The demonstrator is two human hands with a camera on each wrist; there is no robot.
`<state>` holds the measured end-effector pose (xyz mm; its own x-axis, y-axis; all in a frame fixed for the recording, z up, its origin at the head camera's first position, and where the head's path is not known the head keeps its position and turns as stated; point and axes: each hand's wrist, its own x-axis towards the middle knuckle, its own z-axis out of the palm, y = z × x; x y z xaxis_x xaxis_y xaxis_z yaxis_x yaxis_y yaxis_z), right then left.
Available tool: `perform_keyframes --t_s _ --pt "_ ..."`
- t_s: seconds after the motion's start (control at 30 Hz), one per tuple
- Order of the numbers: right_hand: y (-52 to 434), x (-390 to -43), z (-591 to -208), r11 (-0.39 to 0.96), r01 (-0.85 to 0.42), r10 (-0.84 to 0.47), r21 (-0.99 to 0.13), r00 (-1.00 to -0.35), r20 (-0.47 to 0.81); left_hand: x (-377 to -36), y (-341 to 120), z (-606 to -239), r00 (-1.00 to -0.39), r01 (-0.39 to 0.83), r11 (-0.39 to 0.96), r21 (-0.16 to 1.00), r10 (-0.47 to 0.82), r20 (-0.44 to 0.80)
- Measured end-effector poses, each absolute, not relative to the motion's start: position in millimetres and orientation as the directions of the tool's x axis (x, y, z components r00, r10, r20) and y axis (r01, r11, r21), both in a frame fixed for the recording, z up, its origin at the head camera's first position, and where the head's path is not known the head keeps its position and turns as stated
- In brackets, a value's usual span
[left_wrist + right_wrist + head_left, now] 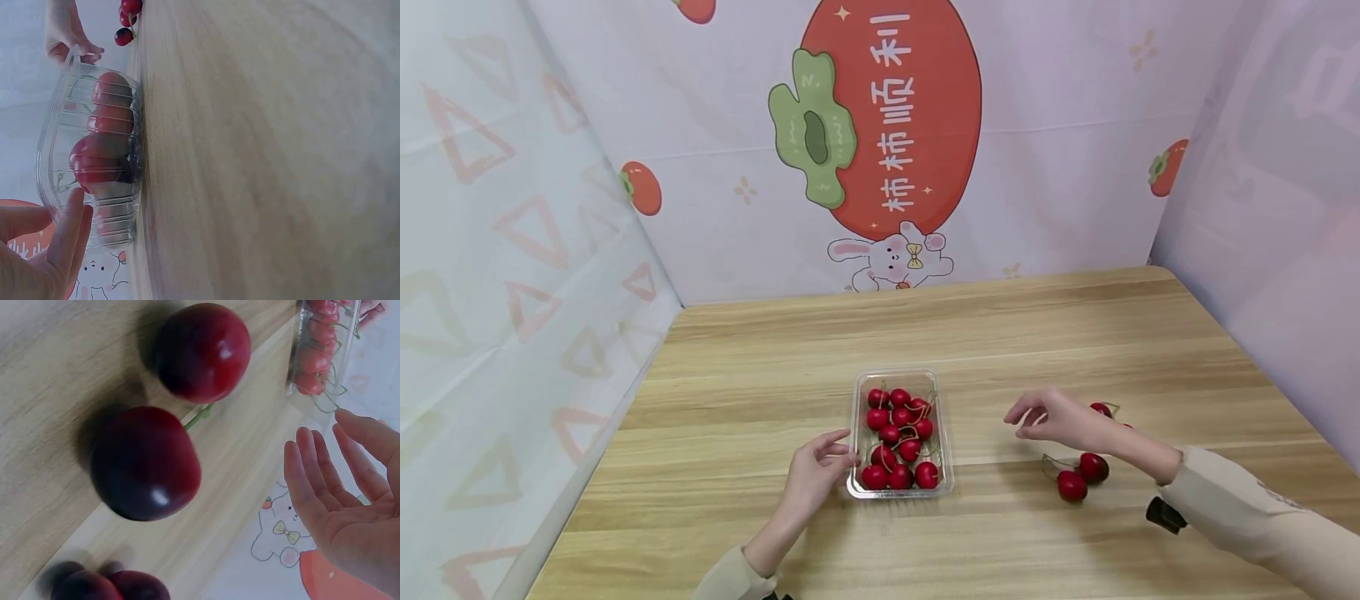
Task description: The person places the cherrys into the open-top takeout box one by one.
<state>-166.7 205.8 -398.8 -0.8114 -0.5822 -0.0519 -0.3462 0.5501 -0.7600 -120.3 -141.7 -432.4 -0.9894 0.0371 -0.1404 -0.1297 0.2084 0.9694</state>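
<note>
A clear plastic tray (901, 493) filled with red cherries (902, 417), some with green stems, sits mid-table. My left hand (818, 475) is at its left side, pinching the rim with thumb and fingers; in the left wrist view the fingers (67, 234) lie against the ribbed wall. To the right, my right hand (1060, 418) hovers over the table with fingers loosely bent and nothing between them. Below that hand lie two stemmed cherries (1082, 477), large and dark in the right wrist view. Another cherry (1101, 409) is partly hidden behind the right forearm.
The wood-grain table (760, 350) is bounded by a printed backdrop (715, 233) at the back and by pale cloth on both sides. A small black object (1165, 515) shows under the right sleeve.
</note>
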Motion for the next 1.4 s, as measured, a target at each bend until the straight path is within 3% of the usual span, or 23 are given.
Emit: perform_keyframes --t_s 0.5,1.4 --pt "222 -164 -406 0.590 -0.403 -0.656 -0.700 -0.745 -0.124 -119 -142 -432 -0.989 -0.134 0.208 0.969 0.038 -0.145" --pt "232 -161 -423 0.663 -0.364 -0.613 -0.654 -0.766 -0.195 -120 -142 -433 -0.989 -0.133 0.222 0.966 0.035 -0.144"
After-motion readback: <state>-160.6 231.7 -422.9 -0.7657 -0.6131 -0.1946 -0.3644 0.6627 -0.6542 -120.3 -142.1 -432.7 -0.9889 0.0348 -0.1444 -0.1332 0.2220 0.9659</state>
